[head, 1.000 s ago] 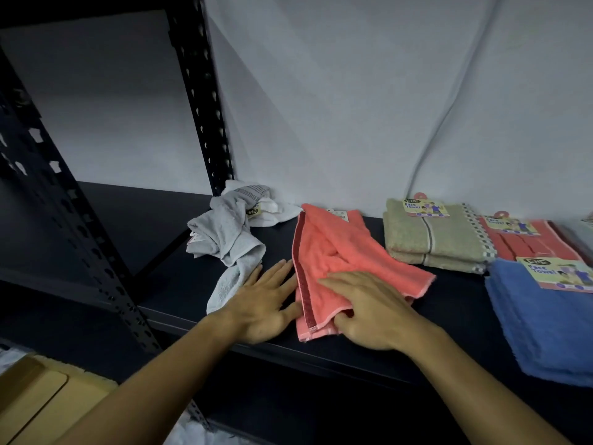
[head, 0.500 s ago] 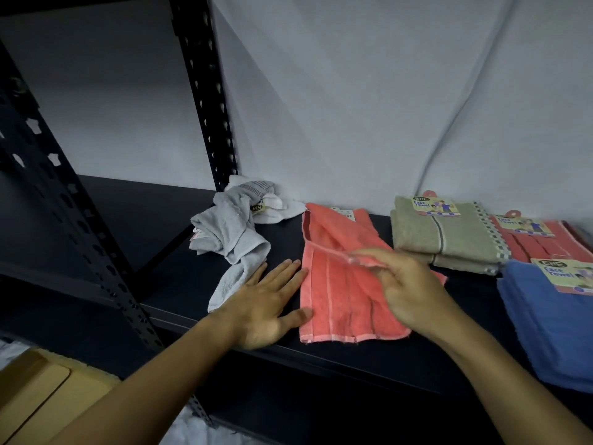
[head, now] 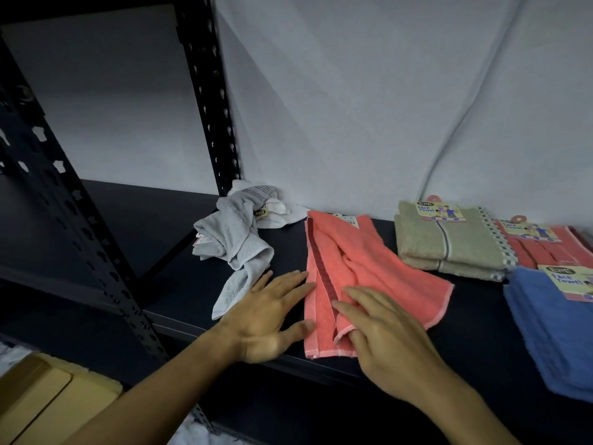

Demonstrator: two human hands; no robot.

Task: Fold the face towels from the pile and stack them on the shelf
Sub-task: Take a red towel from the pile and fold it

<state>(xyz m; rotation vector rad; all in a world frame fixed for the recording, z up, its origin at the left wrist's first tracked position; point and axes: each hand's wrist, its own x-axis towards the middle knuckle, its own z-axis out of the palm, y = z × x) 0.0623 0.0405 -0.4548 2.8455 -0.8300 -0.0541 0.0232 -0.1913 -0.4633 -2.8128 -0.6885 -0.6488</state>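
— Where's the towel being folded?
— The coral face towel (head: 369,277) lies partly folded on the dark shelf (head: 167,277), centre of view, its flap angled toward 4 o'clock.
— And the hands?
— The left hand (head: 269,316) lies flat with straight fingers at its left edge, holding nothing. The right hand (head: 385,332) presses down with extended fingers, its thumb tucked under the folded flap.
— The pile?
— Crumpled grey towels (head: 237,239) at 10 o'clock; folded stacks (head: 449,245) at 2 o'clock.

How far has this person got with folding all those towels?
Done: folded beige towels, a red one and blue ones sit on the shelf. In hand: the coral towel, part folded, under the left hand and right hand. Left: crumpled grey and white towels.
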